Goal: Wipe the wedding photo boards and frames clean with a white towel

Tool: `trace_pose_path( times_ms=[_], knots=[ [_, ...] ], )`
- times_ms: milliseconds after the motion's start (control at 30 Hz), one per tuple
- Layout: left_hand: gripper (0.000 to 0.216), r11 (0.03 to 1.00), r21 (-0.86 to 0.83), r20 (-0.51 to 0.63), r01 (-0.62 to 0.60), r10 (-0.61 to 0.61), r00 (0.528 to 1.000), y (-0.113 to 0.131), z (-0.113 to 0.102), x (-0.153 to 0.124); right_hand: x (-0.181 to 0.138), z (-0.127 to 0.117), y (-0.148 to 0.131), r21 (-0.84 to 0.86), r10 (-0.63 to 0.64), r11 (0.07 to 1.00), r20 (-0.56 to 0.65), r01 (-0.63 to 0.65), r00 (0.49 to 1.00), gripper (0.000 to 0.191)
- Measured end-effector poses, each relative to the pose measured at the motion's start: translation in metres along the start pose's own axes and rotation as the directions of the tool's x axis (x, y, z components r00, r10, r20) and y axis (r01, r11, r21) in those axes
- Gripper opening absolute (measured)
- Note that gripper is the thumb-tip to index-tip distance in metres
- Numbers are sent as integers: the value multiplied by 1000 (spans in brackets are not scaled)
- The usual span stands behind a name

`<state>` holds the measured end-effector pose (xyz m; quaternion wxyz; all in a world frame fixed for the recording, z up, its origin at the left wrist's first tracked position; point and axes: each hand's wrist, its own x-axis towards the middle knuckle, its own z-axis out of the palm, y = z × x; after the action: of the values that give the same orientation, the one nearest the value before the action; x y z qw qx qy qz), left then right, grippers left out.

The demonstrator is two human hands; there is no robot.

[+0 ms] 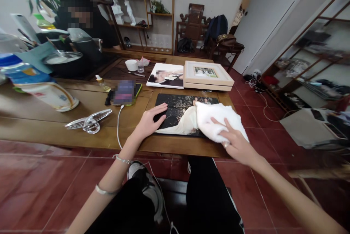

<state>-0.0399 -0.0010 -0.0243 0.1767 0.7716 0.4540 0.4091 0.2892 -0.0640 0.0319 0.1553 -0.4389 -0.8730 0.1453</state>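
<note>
The left hand [148, 122], grip open, rests on the left edge of the photo panel [175, 111]; the right hand [235, 143] grips the white cloth [218, 115] over the panel's right side.

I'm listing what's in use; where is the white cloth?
In the head view, the white cloth lies under the right hand, over the right end of the dark photo panel.

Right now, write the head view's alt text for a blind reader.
A right hand holds a fluffy white cloth over the right end of a dark rectangular photo panel, the left hand resting at its left edge. Beyond, on the brown wooden table, lie a white-edged photo print and a cream picture frame.
</note>
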Motion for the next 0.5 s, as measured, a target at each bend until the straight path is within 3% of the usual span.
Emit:
trace_pose_path(
  times_ms=[133, 233, 500],
  knots=[
    [36, 1000, 18, 1, -26, 26, 1000, 0, 0, 0, -32, 4, -21, 16, -65, 998, 12, 65, 998, 27],
    [36, 999, 32, 6, -29, 29, 1000, 0, 0, 0, -32, 5, -22, 35, -73, 997, 23, 72, 997, 28],
    [37, 999, 16, 13, -28, 28, 1000, 1, -1, 0, 35, -2, 14, 40, 9, 999, 10, -9, 1000, 27]
  ],
)
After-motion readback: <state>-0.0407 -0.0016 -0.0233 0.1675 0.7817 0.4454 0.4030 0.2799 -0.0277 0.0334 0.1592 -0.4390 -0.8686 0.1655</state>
